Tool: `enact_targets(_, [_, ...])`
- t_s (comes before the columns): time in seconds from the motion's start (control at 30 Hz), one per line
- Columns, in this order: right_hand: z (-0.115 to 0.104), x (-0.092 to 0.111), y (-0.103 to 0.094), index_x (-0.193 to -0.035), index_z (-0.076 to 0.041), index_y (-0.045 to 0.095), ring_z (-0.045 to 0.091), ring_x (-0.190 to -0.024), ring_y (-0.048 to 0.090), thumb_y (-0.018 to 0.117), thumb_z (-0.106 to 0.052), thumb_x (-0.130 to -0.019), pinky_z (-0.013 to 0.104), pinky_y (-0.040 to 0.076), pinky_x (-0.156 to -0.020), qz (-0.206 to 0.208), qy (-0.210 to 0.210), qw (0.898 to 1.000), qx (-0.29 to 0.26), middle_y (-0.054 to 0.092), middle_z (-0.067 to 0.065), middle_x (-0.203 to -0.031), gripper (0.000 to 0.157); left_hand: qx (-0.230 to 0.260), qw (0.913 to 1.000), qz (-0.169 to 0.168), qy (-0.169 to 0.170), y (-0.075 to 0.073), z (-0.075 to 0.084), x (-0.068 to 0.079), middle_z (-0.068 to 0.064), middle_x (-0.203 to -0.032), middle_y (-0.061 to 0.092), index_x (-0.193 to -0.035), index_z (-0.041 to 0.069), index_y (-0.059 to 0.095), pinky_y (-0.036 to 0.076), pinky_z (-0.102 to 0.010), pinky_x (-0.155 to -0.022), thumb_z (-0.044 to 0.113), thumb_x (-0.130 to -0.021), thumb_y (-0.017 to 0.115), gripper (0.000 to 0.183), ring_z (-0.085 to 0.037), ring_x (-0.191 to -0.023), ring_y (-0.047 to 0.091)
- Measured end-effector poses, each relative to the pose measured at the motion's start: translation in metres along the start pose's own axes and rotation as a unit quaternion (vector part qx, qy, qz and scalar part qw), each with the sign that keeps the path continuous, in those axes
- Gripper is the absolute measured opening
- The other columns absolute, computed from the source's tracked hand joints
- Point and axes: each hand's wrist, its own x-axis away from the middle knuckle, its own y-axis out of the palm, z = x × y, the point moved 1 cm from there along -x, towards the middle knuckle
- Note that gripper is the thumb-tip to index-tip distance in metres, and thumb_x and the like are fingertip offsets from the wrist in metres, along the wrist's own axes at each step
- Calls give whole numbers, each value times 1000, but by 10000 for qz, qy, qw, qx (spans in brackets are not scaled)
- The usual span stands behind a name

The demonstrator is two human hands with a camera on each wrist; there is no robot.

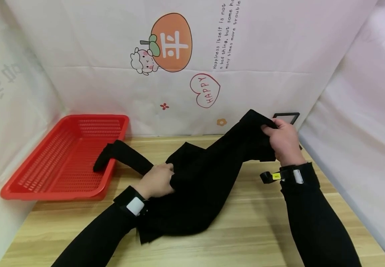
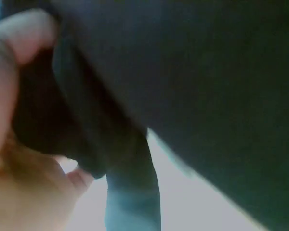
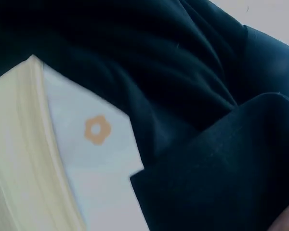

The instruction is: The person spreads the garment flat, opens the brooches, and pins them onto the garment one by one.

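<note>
A black garment [image 1: 209, 185] stretches between both hands above the wooden table, its lower part lying in folds on the tabletop. My right hand [image 1: 286, 142] pinches one raised end at the right, thumb on the near side. Nearer the middle, my left hand [image 1: 157, 180] grips a fold of the cloth. In the left wrist view, the fingers and thumb curl round dark fabric [image 2: 197, 86]. A long narrow strip of the garment, like a sleeve, runs left over the rim of the red basket. Dark cloth [image 3: 207, 178] fills much of the right wrist view, with little of the hand showing.
The red plastic basket [image 1: 59, 196] stands at the left on the wooden table [image 1: 245, 230]. A small dark-framed object [image 1: 287, 118] is behind my right hand. White printed cloth [image 1: 112, 89] walls off the back and both sides.
</note>
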Motion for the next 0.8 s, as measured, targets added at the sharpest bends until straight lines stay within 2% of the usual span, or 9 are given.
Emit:
enact_targets(0.1, [9, -7, -5, -110, -2, 61, 22, -67, 46, 62, -35, -100, 32, 40, -58, -88, 164, 9998, -27, 53, 9, -105, 35, 451, 9972, 410, -433, -18, -6, -2, -1, -81, 61, -73, 16, 63, 48, -42, -77, 25, -90, 65, 20, -20, -78, 60])
enact_targets(0.2, [17, -11, -11, -127, -1, 59, 29, -97, 56, 58, -39, -101, 36, 48, -80, -205, 418, 9989, -16, 54, 17, -123, 46, 957, 9875, 712, -1033, -42, -11, -4, -2, -74, 59, -92, 11, 66, 47, -42, -72, 31, -100, 55, 24, -19, -70, 58])
enact_targets(0.33, [23, -12, -17, -157, -4, 26, 36, -145, 22, 52, -47, -102, 48, 28, -112, -448, 678, 9966, 155, 19, 20, -161, 75, 1513, 9692, 1092, -1607, -72, -17, -6, -8, -74, 56, -117, 8, 60, 42, -40, -63, 28, -101, 53, 26, -23, -63, 52])
enact_targets(0.4, [26, -13, -19, -158, -5, 18, 37, -147, 11, 51, -50, -101, 51, 20, -114, -553, 743, 9953, 279, 9, 19, -163, 80, 1550, 9624, 1259, -1840, -86, -20, -5, -10, -75, 58, -119, 8, 57, 41, -39, -62, 28, -100, 55, 28, -26, -63, 51])
enact_targets(0.5, [28, -13, -20, -157, 0, 21, 40, -146, 14, 49, -50, -102, 53, 21, -113, -734, 796, 9927, 538, 11, 23, -162, 79, 1020, 9624, 1370, -2110, -99, -24, -2, -14, -83, 63, -125, 7, 57, 44, -42, -65, 36, -101, 58, 37, -30, -69, 56])
enact_targets(0.57, [32, -13, -19, -154, 5, 27, 48, -131, 36, 46, -49, -104, 53, 36, -103, -937, 817, 9884, 874, 22, 29, -157, 76, 391, 9656, 1329, -2200, -102, -26, -2, -20, -94, 66, -134, 4, 55, 47, -48, -69, 36, -101, 58, 46, -36, -75, 60])
enact_targets(0.63, [35, -11, -14, -150, 8, 32, 49, -120, 43, 43, -49, -104, 53, 41, -95, -1267, 845, 9810, 1205, 30, 31, -150, 74, -166, 9669, 1200, -2244, -98, -25, -2, -26, -112, 63, -143, 0, 48, 48, -55, -76, 37, -102, 56, 56, -42, -89, 61])
enact_targets(0.73, [43, -8, 2, -149, 10, 29, 49, -115, 45, 48, -51, -102, 55, 42, -92, -2003, 825, 9645, 1511, 34, 32, -146, 79, -438, 9725, 782, -2148, -78, -11, -2, -32, -130, 54, -151, -1, 38, 45, -62, -85, 43, -102, 53, 67, -49, -107, 56])
enact_targets(0.8, [49, -3, 16, -151, 11, 24, 47, -132, 36, 57, -48, -100, 58, 35, -104, -2492, 770, 9539, 1483, 33, 33, -148, 84, -340, 9786, 144, -2025, -57, 5, -2, -32, -141, 45, -156, 7, 31, 41, -64, -91, 54, -99, 53, 77, -52, -119, 49])
